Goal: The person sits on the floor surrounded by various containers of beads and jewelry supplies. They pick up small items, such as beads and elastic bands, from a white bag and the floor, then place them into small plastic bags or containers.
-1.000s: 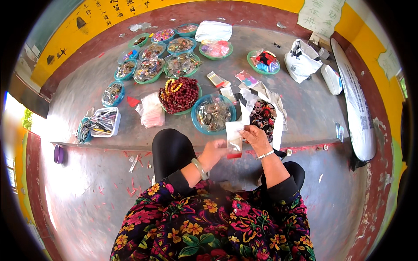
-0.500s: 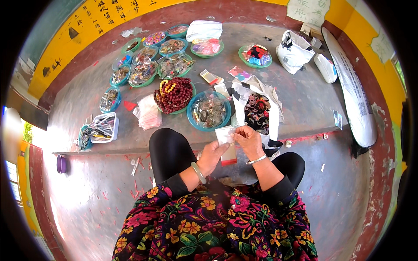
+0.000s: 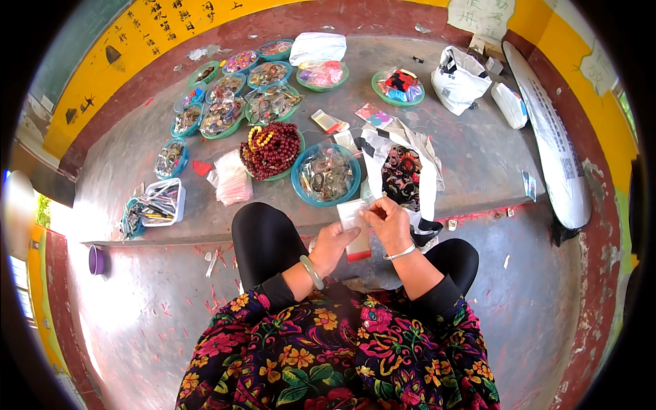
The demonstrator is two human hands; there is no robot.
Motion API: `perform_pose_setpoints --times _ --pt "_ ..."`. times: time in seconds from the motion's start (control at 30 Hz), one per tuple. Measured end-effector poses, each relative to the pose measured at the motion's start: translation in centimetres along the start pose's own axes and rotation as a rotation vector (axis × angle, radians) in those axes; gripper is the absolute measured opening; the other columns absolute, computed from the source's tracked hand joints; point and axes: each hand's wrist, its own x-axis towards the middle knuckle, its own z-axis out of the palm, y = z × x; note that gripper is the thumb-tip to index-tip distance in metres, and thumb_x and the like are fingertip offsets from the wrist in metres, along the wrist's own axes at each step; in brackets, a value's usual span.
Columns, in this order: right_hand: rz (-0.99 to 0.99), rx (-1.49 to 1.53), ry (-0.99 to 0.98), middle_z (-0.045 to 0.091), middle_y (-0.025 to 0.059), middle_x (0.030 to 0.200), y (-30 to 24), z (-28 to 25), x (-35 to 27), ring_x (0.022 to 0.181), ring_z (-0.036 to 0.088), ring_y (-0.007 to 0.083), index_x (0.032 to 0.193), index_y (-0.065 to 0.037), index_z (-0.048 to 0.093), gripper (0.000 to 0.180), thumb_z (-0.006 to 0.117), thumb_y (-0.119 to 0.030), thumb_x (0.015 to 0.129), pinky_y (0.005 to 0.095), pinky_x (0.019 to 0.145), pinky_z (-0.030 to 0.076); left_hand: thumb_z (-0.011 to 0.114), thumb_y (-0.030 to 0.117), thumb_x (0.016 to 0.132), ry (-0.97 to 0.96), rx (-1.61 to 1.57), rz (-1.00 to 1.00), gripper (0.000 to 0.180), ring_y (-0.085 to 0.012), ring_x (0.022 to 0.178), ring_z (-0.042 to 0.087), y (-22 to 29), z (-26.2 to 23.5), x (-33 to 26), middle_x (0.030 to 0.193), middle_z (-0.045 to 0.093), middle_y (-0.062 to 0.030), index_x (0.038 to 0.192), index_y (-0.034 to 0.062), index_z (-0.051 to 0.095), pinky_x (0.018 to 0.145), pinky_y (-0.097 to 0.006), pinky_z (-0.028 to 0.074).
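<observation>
A small white packet with a red lower end [image 3: 359, 247] is held upright over my lap, between my knees. My left hand [image 3: 328, 249] grips its left side, thumb across the front. With thumb and forefinger pinched together, my right hand [image 3: 388, 224] holds its upper right edge. What may be inside the packet is too small to make out. Just beyond my hands stands a blue bowl of small wrapped trinkets [image 3: 326, 179]. An open white bag [image 3: 429, 195] filled with dark and red hair ties lies to its right.
Dark red bead strings [image 3: 283, 160] fill a green bowl beside a stack of clear pinkish bags [image 3: 234, 183]. Several bowls of trinkets stand farther left. A white basket [image 3: 180, 198] holds pens. At the right are a white bag [image 3: 459, 85] and a long white roll [image 3: 557, 150].
My right hand has shifted very slightly at the packet's upper edge. Both hands keep their hold, and the view has moved a little.
</observation>
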Motion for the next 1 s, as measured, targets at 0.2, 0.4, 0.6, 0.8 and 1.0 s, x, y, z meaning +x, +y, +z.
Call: perform_pose_setpoints --times 0.2,0.4,0.6,0.8,1.0 --pt "0.052 0.072 -0.021 0.054 0.0010 0.061 0.2 0.3 0.0 0.054 0.047 0.0067 0.070 0.000 0.055 0.022 0.074 -0.012 0.069 0.0216 0.049 0.039 0.056 0.005 0.085 0.018 0.010 0.003 0.015 -0.0054 0.079 0.052 -0.3 -0.1 0.2 0.091 0.060 -0.0004 0.099 -0.0006 0.058 0.071 -0.021 0.041" --pt "0.041 0.270 -0.069 0.051 -0.0023 0.059 1.9 0.4 0.3 0.053 0.043 0.0048 0.067 -0.001 0.053 0.021 0.073 -0.009 0.070 0.0212 0.046 0.036 0.056 0.006 0.085 -0.007 0.050 -0.008 0.016 -0.0053 0.079 0.052 -0.8 -0.5 0.3 0.091 0.060 0.0000 0.099 0.0001 0.058 0.071 -0.021 0.041" --pt "0.024 0.219 -0.037 0.052 -0.0019 0.057 1.1 0.5 0.0 0.052 0.045 0.0048 0.068 -0.001 0.056 0.018 0.072 -0.008 0.071 0.0214 0.044 0.036 0.055 0.007 0.086 -0.045 -0.152 -0.122 0.017 -0.0105 0.084 0.057 -0.1 -0.2 0.2 0.094 0.060 -0.0032 0.101 0.0005 0.057 0.077 -0.026 0.045" --pt "-0.353 -0.201 0.089 0.054 0.0048 0.057 1.1 0.4 0.0 0.050 0.052 0.0174 0.069 -0.003 0.060 0.012 0.070 -0.010 0.068 0.0271 0.044 0.039 0.053 0.007 0.086 -0.058 -0.295 -0.190 0.017 -0.0172 0.087 0.060 0.5 -0.2 -0.1 0.096 0.061 -0.0069 0.102 0.0007 0.056 0.079 -0.033 0.048" --pt "-0.793 -0.638 0.148 0.057 0.0042 0.065 -1.5 -0.7 -0.3 0.059 0.056 0.0232 0.068 -0.006 0.060 0.009 0.068 -0.010 0.067 0.0323 0.048 0.043 0.054 0.010 0.086 -0.065 -0.415 -0.247 0.020 -0.0170 0.083 0.060 2.0 0.4 -0.6 0.093 0.061 -0.0070 0.102 -0.0008 0.055 0.077 -0.033 0.048"
